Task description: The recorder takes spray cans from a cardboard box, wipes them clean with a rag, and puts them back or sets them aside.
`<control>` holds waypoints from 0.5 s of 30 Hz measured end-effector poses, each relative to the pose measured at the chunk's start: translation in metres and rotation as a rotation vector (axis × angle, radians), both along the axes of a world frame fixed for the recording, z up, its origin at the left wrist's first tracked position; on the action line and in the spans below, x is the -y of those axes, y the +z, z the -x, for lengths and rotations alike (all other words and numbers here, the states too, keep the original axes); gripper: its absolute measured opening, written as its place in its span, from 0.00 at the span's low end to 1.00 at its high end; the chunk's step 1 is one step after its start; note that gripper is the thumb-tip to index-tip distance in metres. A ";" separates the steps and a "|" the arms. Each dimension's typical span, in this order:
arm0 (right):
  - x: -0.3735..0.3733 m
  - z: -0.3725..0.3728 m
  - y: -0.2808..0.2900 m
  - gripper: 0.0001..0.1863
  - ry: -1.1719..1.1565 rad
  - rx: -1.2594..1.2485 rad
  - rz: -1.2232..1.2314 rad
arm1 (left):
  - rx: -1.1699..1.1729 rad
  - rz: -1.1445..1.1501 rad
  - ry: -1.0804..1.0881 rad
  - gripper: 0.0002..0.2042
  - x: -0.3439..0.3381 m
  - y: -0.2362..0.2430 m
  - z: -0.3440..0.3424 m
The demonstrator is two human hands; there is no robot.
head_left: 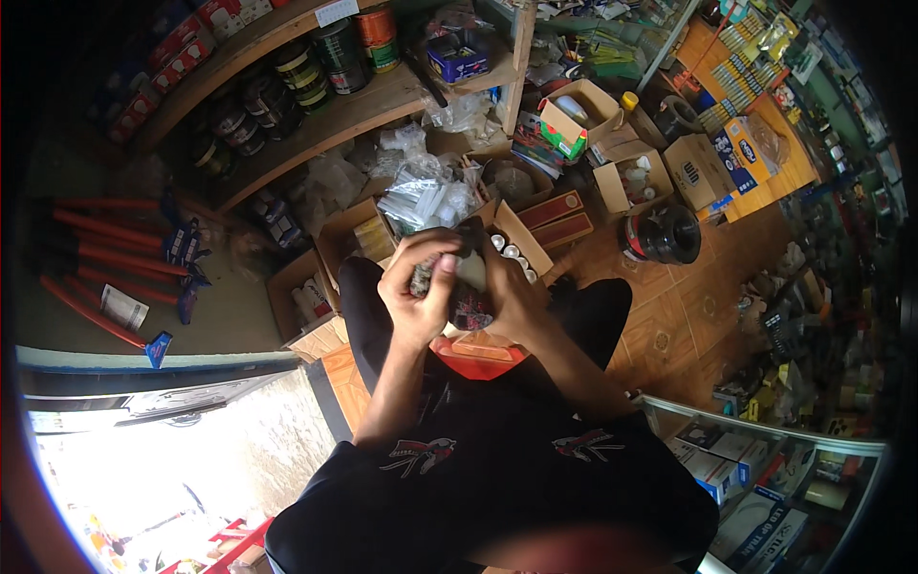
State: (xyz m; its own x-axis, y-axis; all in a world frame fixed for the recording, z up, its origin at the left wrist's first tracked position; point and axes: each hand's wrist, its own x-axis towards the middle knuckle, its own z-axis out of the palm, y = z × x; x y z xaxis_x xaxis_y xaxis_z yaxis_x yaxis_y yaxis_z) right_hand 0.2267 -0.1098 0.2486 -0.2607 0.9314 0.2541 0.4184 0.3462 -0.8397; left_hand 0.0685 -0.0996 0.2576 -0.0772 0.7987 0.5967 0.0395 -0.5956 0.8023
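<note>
In front of my lap, both hands are closed around a dark, patterned cloth (470, 312) bunched about a pale, smooth object (471, 271). Only a small patch of that object shows, so its kind is unclear. My left hand (417, 290) grips a grey, rough-looking fold of the cloth, its thumb laid along the near side. On the other side, my right hand (513, 298) wraps the bundle, with most of its fingers hidden. Below the hands, a red plastic piece (481, 362) shows between my legs.
Beyond my hands stand a carton of white-topped cylinders (511, 251) and a heap of clear plastic bags (432, 196). Wooden shelves (382, 105) hold paint cans. Red-handled tools (120, 258) lie at left. A black, ring-shaped item (674, 234) sits on the tiled floor; a glass case (765, 430) is near right.
</note>
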 end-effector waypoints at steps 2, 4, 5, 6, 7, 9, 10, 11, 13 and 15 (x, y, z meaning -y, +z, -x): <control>-0.001 0.009 -0.001 0.39 0.042 -0.096 -0.028 | -0.215 -0.135 -0.082 0.05 -0.011 0.023 0.014; -0.001 0.014 0.011 0.25 0.123 0.052 -0.152 | -0.335 -0.147 -0.204 0.04 -0.017 0.037 0.020; -0.001 0.015 0.008 0.25 0.121 0.050 -0.153 | -0.385 -0.128 -0.295 0.04 -0.018 0.042 0.021; 0.001 0.016 0.002 0.20 0.157 0.124 -0.161 | -0.376 -0.145 -0.312 0.07 -0.018 0.049 0.017; 0.003 0.015 -0.002 0.16 0.183 0.205 -0.174 | -0.373 -0.158 -0.325 0.07 -0.020 0.050 0.021; 0.004 0.022 -0.034 0.16 0.176 0.164 -0.249 | -0.337 0.015 -0.630 0.10 -0.029 0.045 0.033; 0.007 0.024 -0.023 0.18 0.206 0.206 -0.104 | -0.184 0.131 -0.741 0.15 -0.030 0.044 0.034; 0.011 0.029 -0.012 0.20 0.247 0.241 0.039 | 0.039 0.236 -0.801 0.16 -0.029 0.032 0.038; 0.014 0.034 -0.034 0.27 0.170 0.089 -0.019 | 0.149 0.256 -0.831 0.19 -0.037 0.018 0.042; 0.017 0.033 -0.037 0.33 0.174 0.085 -0.026 | 0.314 0.276 -0.847 0.21 -0.040 -0.003 0.041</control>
State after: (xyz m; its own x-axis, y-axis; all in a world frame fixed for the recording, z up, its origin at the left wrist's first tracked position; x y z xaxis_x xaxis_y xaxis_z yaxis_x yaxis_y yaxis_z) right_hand 0.1940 -0.1264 0.2120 -0.4391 0.8637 0.2474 0.4196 0.4406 -0.7937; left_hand 0.0277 -0.0600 0.2542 0.4685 0.7724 0.4288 -0.5612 -0.1147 0.8197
